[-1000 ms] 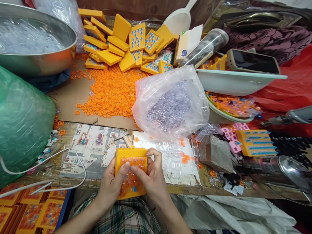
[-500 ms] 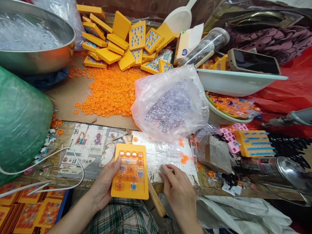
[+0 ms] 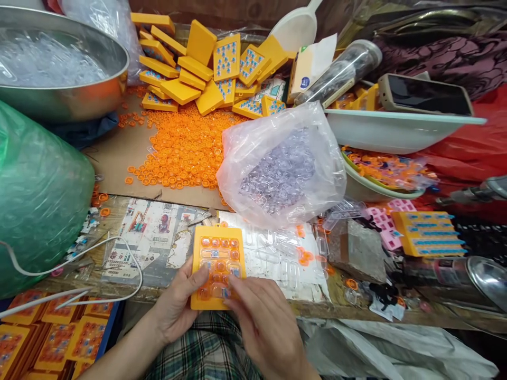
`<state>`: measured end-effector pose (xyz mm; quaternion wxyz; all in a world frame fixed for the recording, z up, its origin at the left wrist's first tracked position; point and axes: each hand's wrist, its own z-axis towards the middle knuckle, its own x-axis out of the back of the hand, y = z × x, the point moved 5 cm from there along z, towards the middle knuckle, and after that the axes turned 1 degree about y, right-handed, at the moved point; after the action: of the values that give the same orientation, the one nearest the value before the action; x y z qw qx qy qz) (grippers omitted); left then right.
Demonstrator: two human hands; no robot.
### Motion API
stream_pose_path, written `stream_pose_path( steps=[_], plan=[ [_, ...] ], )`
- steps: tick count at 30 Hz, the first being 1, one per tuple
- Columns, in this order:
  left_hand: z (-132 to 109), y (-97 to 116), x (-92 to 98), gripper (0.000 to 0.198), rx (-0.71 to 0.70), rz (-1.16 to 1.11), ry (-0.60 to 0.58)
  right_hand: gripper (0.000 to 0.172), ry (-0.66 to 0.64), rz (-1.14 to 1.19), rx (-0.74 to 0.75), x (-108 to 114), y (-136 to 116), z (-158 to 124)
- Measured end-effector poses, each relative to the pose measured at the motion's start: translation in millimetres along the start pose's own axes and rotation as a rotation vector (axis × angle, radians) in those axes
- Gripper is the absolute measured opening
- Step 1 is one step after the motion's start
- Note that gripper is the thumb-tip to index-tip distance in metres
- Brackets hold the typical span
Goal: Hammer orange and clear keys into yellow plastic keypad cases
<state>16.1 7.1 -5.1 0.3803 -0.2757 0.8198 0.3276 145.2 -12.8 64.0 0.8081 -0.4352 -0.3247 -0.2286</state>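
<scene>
My left hand [image 3: 178, 303] grips a yellow plastic keypad panel [image 3: 217, 248] by its lower left edge, thumb lying on its face. The panel stands at the near table edge and carries orange and clear button caps. My right hand [image 3: 263, 322] covers the panel's lower right corner, its fingertips pressed together on the bottom row of caps; whatever sits under them is too small to name. Loose clear caps [image 3: 277, 253] lie just right of the panel.
A clear bag of transparent caps [image 3: 281, 169] sits behind the panel. Orange caps [image 3: 180, 148] are spread on cardboard, with stacked yellow panels [image 3: 206, 68] beyond. A steel basin [image 3: 59, 68] and green bag [image 3: 39, 195] stand left; a white bowl [image 3: 396, 132] with a phone right.
My right hand left the loose clear caps on the table and came back onto the panel's lower right corner. The left hand has kept hold of the panel.
</scene>
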Motion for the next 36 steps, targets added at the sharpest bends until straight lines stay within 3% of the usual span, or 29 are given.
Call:
stream_pose_path(
  steps=[6,12,14,17,21,24,32,36],
  plan=[
    [-2.9,3.0,-4.6,0.078,-0.007,0.138,0.051,0.078,0.051,0.043,0.004,-5.3,2.2,-3.0],
    [-4.8,3.7,-1.3,0.069,-0.063,0.202,0.141,0.077,0.177,0.126,0.010,-4.0,1.8,-4.5],
    [-6.1,4.9,-1.9,0.067,-0.080,0.206,0.141,0.075,0.255,0.171,-0.116,-5.8,8.9,-8.5],
    [-9.4,8.2,-3.9,0.067,-0.094,0.215,0.163,0.065,0.338,0.371,-0.443,-13.7,25.8,-17.3],
    [-14.6,13.1,-7.4,0.065,-0.118,0.255,0.184,0.069,0.178,0.972,-0.797,-37.9,31.7,-20.2],
    [-17.0,15.1,-6.0,0.064,-0.163,0.306,0.216,0.062,0.121,1.136,-0.967,-44.6,29.7,-19.6],
    [-14.6,10.0,3.7,0.064,-0.196,0.330,0.236,0.064,0.165,1.077,-0.973,-50.2,29.4,-17.7],
    [-11.4,12.1,7.3,0.062,-0.211,0.344,0.179,0.069,0.211,1.054,-1.020,-58.6,32.6,-17.7]
  ],
)
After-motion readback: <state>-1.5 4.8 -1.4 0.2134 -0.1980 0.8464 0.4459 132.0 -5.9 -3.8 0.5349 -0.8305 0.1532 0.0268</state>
